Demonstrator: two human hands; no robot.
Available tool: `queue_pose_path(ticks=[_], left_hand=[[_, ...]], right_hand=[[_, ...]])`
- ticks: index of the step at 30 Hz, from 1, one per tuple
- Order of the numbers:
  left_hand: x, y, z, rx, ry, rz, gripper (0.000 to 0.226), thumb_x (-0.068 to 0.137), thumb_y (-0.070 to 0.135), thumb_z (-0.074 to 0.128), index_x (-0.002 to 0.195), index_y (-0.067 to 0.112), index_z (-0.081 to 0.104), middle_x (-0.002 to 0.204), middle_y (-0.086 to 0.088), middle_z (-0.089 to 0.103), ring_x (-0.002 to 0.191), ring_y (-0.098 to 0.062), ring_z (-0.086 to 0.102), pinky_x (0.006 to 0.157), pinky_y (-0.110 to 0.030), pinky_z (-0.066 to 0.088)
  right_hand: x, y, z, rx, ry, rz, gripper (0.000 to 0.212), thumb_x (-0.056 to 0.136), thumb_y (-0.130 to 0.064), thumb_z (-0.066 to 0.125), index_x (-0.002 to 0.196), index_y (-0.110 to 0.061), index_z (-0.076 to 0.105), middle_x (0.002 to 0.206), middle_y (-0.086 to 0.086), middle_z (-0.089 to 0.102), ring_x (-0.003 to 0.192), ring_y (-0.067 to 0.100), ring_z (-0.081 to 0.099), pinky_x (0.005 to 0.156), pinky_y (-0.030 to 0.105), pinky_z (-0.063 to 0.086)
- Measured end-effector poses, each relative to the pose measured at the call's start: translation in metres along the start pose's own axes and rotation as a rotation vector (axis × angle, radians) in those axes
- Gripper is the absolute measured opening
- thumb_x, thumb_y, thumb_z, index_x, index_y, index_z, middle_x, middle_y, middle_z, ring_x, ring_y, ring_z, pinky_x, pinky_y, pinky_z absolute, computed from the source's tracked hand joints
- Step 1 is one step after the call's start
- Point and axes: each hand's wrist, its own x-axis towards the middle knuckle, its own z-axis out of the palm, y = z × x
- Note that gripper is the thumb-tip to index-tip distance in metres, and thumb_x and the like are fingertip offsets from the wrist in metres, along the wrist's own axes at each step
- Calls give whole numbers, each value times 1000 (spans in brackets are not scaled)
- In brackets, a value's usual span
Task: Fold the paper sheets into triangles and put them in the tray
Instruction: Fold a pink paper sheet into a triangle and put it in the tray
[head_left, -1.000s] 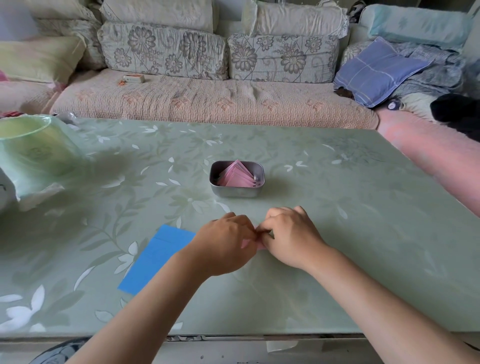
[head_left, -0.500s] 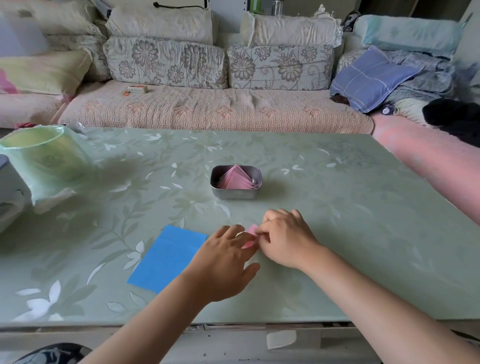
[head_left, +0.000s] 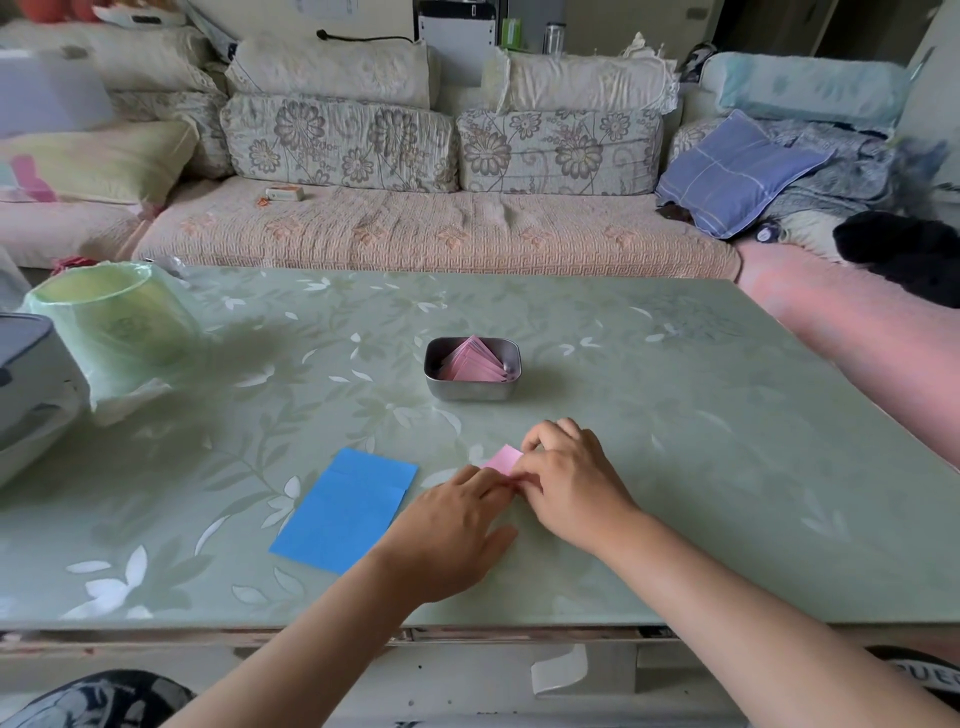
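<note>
Two hands meet on a small pink paper sheet (head_left: 503, 459). The right hand (head_left: 569, 486) pinches it with curled fingers. The left hand (head_left: 457, 525) lies flatter than a second ago, fingers straight and together, tips touching the sheet. More pink shows than before. At 12 o'clock from the hands, apart from them, a metal tray (head_left: 470, 391) holds pink folded triangles (head_left: 475, 361). A stack of blue sheets (head_left: 345, 509) lies at 9 o'clock. The green floral table (head_left: 675, 415) carries a green lined bin (head_left: 111, 322) at 10 o'clock, and a cushioned sofa (head_left: 415, 228) runs behind.
</note>
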Motion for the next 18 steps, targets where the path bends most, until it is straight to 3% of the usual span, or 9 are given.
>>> queue_pose_path(ticks=[4,13,18], left_hand=[[0,1,2,-10,12,9,46,100,45,39,138,21,50,133,4,50,121,-19,44,97,-37,44],[1,6,1,-38,27,-40,45,100,45,40,141,28,47,132,9,49,120,-15,43,94,-37,46],[0,6,-2,71,33,-118,38,99,44,40,123,20,57,119,6,53,111,-16,46,82,-30,44]], right_hand=[[-8,-2,-1,-40,-25,-63,19,82,-5,62,79,-15,77,88,0,63,91,29,54,77,39,41],[-22,-5,-6,-149,-136,-87,31,86,-23,46,93,-15,75,103,-2,61,105,25,50,90,36,35],[-29,-8,-4,-176,-166,-69,34,88,-23,43,101,-15,72,109,0,55,109,24,48,92,34,33]])
